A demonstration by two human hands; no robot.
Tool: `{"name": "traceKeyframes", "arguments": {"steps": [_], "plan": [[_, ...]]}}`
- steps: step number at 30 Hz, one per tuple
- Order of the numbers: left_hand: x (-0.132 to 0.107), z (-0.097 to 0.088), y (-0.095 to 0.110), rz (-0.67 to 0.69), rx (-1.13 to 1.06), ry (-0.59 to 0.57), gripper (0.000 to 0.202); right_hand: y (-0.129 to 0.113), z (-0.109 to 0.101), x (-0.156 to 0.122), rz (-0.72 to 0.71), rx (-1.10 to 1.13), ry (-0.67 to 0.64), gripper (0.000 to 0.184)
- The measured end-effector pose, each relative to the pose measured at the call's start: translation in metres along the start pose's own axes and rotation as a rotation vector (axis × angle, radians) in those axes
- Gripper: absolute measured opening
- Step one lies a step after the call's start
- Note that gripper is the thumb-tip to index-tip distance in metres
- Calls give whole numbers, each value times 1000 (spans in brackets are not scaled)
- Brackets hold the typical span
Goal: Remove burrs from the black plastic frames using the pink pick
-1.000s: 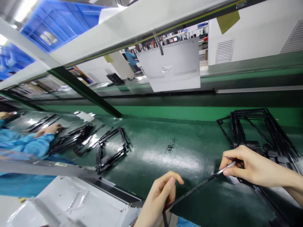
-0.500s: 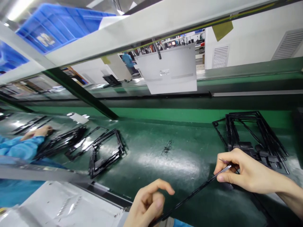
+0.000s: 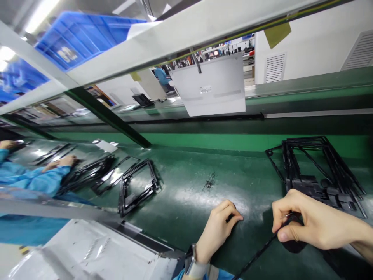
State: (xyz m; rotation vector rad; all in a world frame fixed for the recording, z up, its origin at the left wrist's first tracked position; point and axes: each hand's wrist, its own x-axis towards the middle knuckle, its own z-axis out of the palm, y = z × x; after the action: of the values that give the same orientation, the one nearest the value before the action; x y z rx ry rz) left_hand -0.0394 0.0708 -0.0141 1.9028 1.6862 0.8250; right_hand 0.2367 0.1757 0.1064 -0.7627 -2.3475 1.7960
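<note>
My right hand [image 3: 309,221] pinches a thin black frame piece [image 3: 258,254], seen nearly edge-on, between thumb and fingers. It slants down toward the bottom edge of the picture, where the rest is cut off. My left hand [image 3: 218,225], with a watch [image 3: 192,261] on the wrist, is above the green bench, apart from the frame piece. Its thumb and fingertips are drawn together; whatever may be between them is too small to make out. Just beyond it lies a small tangle of thin black scraps [image 3: 209,182]. Past my right hand rests a pile of black frames [image 3: 305,182].
More black frames [image 3: 140,188] lie left on the green bench [image 3: 180,212]. A co-worker's sleeve [image 3: 43,179] and hands are further left. A white tray [image 3: 96,252] stands at front left. A hanging white sheet [image 3: 210,85] and blue crates [image 3: 87,37] are above.
My left hand has moved up and right, off the frame piece's lower end, and its fingers have closed together. My right hand has kept hold of the frame piece. The view has shifted slightly.
</note>
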Motion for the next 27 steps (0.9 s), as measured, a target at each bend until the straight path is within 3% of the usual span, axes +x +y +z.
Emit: {"name": "traceKeyframes", "arguments": {"steps": [5,9,11,14,16,18,19,20,23,27], "plan": [[8,1,-7,-10,147,97,20,9,-2,10,-4,2,6,22],[26,-37,-30,-88,229,309,36,21,-3,20,-22,75,20,26],[36,-58,-36,-95,223,359,37,24,-4,23,-39,131,35,28],[42,-72,-19,-77,164,385,42,24,-3,25,-44,162,72,29],[35,-65,9,-56,34,239,47,22,-1,25,-42,177,87,31],[23,-49,43,-93,-350,-290,58,20,0,25,-41,201,104,36],[16,-41,59,-177,-436,-492,60,19,0,24,-41,216,118,38],[10,-33,72,-230,-474,-561,61,18,-1,23,-44,234,135,40],[-3,-25,94,-329,-574,-498,67,15,-7,19,-72,308,165,47],[-11,-37,96,-419,-623,-400,72,11,-12,11,-101,387,148,43]]}}
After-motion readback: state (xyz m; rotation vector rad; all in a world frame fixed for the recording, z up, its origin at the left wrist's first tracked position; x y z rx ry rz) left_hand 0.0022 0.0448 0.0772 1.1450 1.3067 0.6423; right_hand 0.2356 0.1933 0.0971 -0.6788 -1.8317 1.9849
